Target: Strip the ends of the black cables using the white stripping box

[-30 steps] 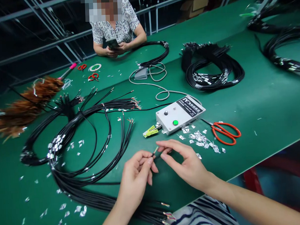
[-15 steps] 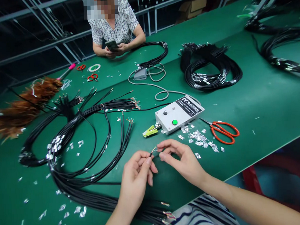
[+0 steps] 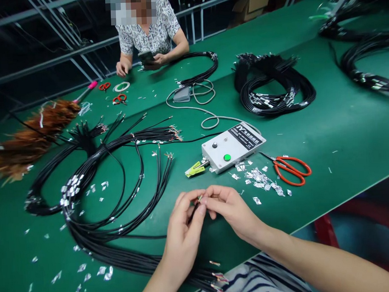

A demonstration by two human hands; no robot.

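Observation:
My left hand (image 3: 185, 235) is closed round a thin black cable (image 3: 192, 212) near its stripped end, where a bit of pale green wire shows. My right hand (image 3: 233, 208) pinches at that same end, its thumb and forefinger meeting the left fingertips. The very tip is mostly covered by the fingers. Just beyond the hands lies a grey-white control box (image 3: 234, 146) with a green button, a black knob and a yellow-green clip (image 3: 195, 168) at its front. To the left, a coiled bundle of black cables (image 3: 115, 255) runs under my left forearm.
Orange-handled scissors (image 3: 291, 170) and silvery foil scraps (image 3: 259, 178) lie right of the box. A grey pedal (image 3: 182, 94), another cable coil (image 3: 275, 85) and a brown feather duster (image 3: 37, 132) are farther off. Across the table, a person (image 3: 150, 32) holds a phone.
My hands have come together at the cable end; the left moved right and slightly up, and the right fingers closed in. The person opposite took one hand off the phone, onto the table.

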